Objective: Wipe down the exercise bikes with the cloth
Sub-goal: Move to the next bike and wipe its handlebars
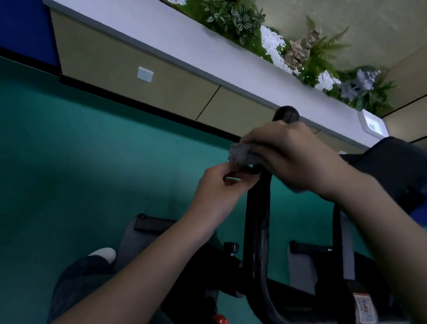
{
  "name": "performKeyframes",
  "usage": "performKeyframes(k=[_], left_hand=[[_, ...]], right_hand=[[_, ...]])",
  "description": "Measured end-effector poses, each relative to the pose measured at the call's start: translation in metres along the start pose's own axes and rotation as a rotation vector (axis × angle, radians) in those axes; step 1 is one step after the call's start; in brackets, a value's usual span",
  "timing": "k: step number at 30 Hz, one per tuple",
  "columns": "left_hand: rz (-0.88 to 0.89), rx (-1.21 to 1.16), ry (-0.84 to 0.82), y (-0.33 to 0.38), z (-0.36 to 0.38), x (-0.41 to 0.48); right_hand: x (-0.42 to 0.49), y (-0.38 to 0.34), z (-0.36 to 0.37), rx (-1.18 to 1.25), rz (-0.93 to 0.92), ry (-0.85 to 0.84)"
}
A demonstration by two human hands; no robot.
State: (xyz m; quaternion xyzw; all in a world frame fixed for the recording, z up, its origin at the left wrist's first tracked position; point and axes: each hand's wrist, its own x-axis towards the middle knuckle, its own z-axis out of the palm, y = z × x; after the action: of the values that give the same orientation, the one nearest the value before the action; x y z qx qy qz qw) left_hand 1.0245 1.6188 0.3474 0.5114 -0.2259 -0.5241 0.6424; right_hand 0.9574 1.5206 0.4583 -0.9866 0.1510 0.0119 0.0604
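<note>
Head view, camera tilted: the cloth (241, 155) is grey, coarse and bunched, with a frayed end; it lies over the upper bend of the black handlebar (258, 223) of the exercise bike (296, 293), just below the bar's rounded tip; a further fold of it shows under the wrist on the far side of the bar.

The right hand (294, 158) is closed over the cloth and the bar together, fingers wrapped across the top, gripping the cloth against the bar.

The left hand (221, 190) sits just beside the bar, directly under the frayed end of the cloth; its fingers are curled, thumb and forefinger drawn narrow together; whether they pinch the cloth's edge or a part of the bar cannot be told.

The handlebar is a dull, scuffed black loop running down to the bottom edge of the picture; a second upright arm (337, 230) of it stands to the right. On the frame below: a black adjusting knob (231, 247), a red knob (221, 322), and a printed label (363, 310) too small to read.

Surroundings: teal floor (47, 159); a white-topped ledge (195, 57) carrying green plants (233, 19) and white pebbles (272, 46); a white wall plate (145, 74) on the beige panel below the ledge; a dark trouser leg with a white shoe (103, 254) at lower left.
</note>
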Motion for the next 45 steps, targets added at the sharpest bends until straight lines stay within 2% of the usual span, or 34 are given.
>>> performKeyframes(k=[4,8,11,13,15,19,22,28,30,34,37,42,45], left_hand=[[0.001,0.116,-0.046,0.001,-0.007,0.005],[0.06,0.277,-0.104,0.006,-0.013,0.014],[0.095,0.378,-0.147,0.012,-0.016,0.017],[0.123,0.401,-0.16,0.019,-0.018,0.018],[0.134,0.4,-0.176,0.026,-0.017,0.021],[0.138,0.394,-0.194,0.036,-0.008,0.028],[0.146,0.418,-0.22,0.038,-0.006,0.03],[0.134,0.407,-0.29,0.043,-0.009,0.031],[0.122,0.391,-0.304,0.044,-0.009,0.031],[0.086,0.357,-0.335,0.046,-0.01,0.033],[0.062,0.334,-0.354,0.047,-0.01,0.035],[0.036,0.305,-0.368,0.047,-0.011,0.038],[0.029,0.296,-0.375,0.048,-0.011,0.038]], right_hand=[[-0.033,-0.012,0.024,0.136,0.241,0.426],[-0.066,-0.042,0.062,0.332,0.326,0.515],[-0.081,-0.053,0.062,0.498,0.509,0.63],[-0.081,-0.052,0.058,0.435,0.616,0.782],[-0.076,-0.053,0.06,0.337,0.698,0.845],[-0.084,-0.07,0.078,0.345,0.861,0.824],[-0.089,-0.068,0.084,0.475,1.076,0.819],[-0.059,-0.034,0.09,0.711,1.35,0.859],[-0.052,-0.026,0.091,0.851,1.321,0.871],[-0.055,-0.028,0.083,1.149,1.128,0.721],[-0.071,-0.032,0.083,1.302,1.078,0.671],[-0.057,-0.021,0.082,1.368,1.127,0.678],[-0.053,-0.015,0.084,1.438,1.114,0.619]])
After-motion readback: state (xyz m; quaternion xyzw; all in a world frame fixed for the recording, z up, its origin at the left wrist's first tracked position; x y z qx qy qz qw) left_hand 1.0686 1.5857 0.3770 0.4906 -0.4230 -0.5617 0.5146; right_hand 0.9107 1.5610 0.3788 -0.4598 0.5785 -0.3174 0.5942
